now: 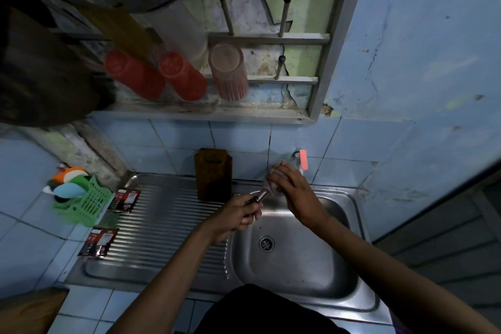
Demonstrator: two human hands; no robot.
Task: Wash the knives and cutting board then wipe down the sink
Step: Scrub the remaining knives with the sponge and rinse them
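Both our hands are working over the sink (352, 228): our left hand (238, 214) is curling its fingers round the handle of a knife (261, 195), and our right hand (291, 190) is lying over the blade with fingers fairly straight, pressing a cloth (272, 171) against it under the tap (301, 160). We are seeing the cutting board (214, 175) leaning upright against the tiled wall on the drainboard (162, 214), beside a green basket (86, 202).

Steel-handled knife (260, 195) over sink (352, 266); brown cutting board (213, 174) upright against tiles.
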